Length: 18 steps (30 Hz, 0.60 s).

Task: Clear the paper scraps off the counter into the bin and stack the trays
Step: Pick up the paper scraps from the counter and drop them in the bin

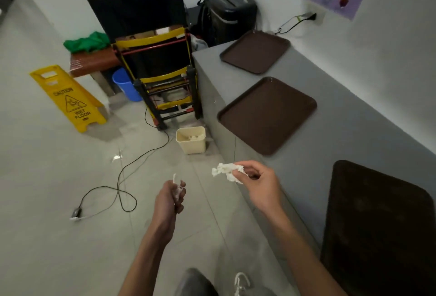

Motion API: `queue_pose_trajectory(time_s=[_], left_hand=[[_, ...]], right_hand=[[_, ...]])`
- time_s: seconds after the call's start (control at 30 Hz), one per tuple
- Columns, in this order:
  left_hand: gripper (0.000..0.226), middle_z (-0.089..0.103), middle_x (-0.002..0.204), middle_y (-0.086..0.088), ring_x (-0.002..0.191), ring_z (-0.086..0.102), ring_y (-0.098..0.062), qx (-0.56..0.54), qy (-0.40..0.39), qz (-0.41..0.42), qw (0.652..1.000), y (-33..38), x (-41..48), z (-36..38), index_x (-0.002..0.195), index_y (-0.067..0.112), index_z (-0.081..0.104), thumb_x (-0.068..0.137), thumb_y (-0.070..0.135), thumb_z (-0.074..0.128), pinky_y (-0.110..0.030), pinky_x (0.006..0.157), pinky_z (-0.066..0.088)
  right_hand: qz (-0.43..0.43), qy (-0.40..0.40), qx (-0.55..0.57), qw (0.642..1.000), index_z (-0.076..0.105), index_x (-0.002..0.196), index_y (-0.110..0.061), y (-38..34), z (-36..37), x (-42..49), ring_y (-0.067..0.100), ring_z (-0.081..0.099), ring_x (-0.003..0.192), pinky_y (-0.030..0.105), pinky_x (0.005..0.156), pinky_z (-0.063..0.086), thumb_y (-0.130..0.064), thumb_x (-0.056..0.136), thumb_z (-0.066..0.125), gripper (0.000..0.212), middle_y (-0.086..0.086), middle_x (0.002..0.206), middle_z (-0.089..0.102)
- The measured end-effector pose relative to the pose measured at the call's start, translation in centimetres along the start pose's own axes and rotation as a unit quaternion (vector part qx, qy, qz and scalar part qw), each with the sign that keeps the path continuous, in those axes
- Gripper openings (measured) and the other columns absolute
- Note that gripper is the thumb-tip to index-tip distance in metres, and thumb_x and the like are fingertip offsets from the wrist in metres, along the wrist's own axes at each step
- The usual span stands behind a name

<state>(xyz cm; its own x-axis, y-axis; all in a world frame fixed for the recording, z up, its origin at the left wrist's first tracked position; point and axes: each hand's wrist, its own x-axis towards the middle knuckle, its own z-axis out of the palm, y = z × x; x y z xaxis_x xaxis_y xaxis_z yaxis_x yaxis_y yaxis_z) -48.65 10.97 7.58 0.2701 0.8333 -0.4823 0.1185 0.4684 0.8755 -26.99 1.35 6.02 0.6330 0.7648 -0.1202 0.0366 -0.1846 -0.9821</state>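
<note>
The left hand (pixel 171 197) is curled tight round a small wad of paper scraps (pixel 177 189), and one thin strip sticks up out of the fist. The right hand (pixel 257 177) is half closed. Its thumb and fingertips pinch a crumpled white paper (pixel 227 171), which hangs out at 9 o'clock from the hand. Both hands are over the floor, not over the bin.

This is where it could go wrong. The right hand seems to hold only an edge of the paper, so it could slip out and land on the tiles. The thin strip looks loose and might drop too. A throw from here might miss, because the bin's mouth is small.

At 3 o'clock, closest, the near tray (pixel 377 225) lies flat on the grey counter (pixel 354 130). No scraps show on the counter.

At 10 o'clock a black cable (pixel 122 177) loops on the floor, and a foot could catch in it.

Straight ahead at 12 o'clock the cream bin (pixel 191 145) stands on the floor at the foot of the counter. It has white paper in it.

At 1 o'clock lies the middle tray (pixel 266 113), and past it the far tray (pixel 254 51). The three trays lie apart, with none stacked yet.

Far off at 10 o'clock a yellow wet-floor sign (pixel 70 99) hints the tiles may be slippery.
</note>
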Motion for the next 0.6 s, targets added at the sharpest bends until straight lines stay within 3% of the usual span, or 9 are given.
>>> queue_pose_trajectory(time_s=[0.07,0.17,0.3,0.4,0.5,0.6], left_hand=[[0.029,0.048,0.071,0.005,0.062,0.031,-0.013,0.02,0.011,-0.019,1.0,1.4,4.8,-1.9,0.093,0.008,0.062,0.078,0.027,0.045,-0.032,0.059,0.024],[0.03,0.057,0.087,-0.001,0.07,0.036,-0.014,0.072,0.007,-0.011,0.997,2.6,13.3,-4.7,0.1,-0.002,0.064,0.096,0.015,0.04,-0.03,0.062,0.031],[0.026,0.063,0.098,-0.006,0.076,0.046,-0.019,0.149,-0.046,-0.012,0.988,4.6,26.8,-8.0,0.104,0.002,0.068,0.104,0.008,0.043,-0.035,0.072,0.044],[0.019,0.06,0.089,-0.009,0.077,0.052,-0.021,0.17,-0.093,-0.022,0.981,6.3,36.9,-10.0,0.103,0.0,0.068,0.104,0.006,0.05,-0.037,0.08,0.053],[0.02,0.071,0.09,-0.009,0.079,0.065,-0.019,0.193,-0.133,-0.017,0.972,7.7,46.1,-11.3,0.107,0.007,0.071,0.106,0.006,0.051,-0.037,0.09,0.06],[0.012,0.079,0.095,-0.008,0.085,0.077,-0.019,0.206,-0.107,-0.026,0.972,7.2,55.1,-12.0,0.112,0.011,0.068,0.105,0.012,0.058,-0.04,0.088,0.062]], right_hand=[[0.014,0.005,-0.002,1.0,0.082,0.1,-0.021,0.7,3.8,4.1,0.018,0.078,0.09,0.04,0.084,0.06,-0.013,0.086,0.086,0.017,-0.005,0.092,0.082],[0.04,0.016,-0.002,0.999,0.082,0.101,-0.024,2.4,9.7,10.5,0.015,0.078,0.091,0.037,0.086,0.062,-0.014,0.087,0.086,0.018,-0.006,0.093,0.082],[0.084,0.039,-0.004,0.996,0.082,0.102,-0.027,4.8,18.0,19.8,0.01,0.078,0.094,0.035,0.09,0.061,-0.014,0.087,0.085,0.02,-0.009,0.096,0.082],[0.116,0.078,-0.015,0.99,0.082,0.1,-0.029,6.8,23.9,26.9,0.01,0.078,0.092,0.036,0.088,0.062,-0.015,0.088,0.085,0.019,-0.01,0.096,0.081],[0.157,0.117,-0.037,0.98,0.081,0.098,-0.029,9.0,29.1,33.6,0.003,0.076,0.087,0.028,0.08,0.06,-0.02,0.089,0.084,0.013,-0.015,0.091,0.08],[0.188,0.144,-0.067,0.969,0.081,0.098,-0.027,12.5,33.2,40.3,-0.004,0.073,0.081,0.018,0.073,0.053,-0.023,0.088,0.084,0.011,-0.017,0.087,0.079]])
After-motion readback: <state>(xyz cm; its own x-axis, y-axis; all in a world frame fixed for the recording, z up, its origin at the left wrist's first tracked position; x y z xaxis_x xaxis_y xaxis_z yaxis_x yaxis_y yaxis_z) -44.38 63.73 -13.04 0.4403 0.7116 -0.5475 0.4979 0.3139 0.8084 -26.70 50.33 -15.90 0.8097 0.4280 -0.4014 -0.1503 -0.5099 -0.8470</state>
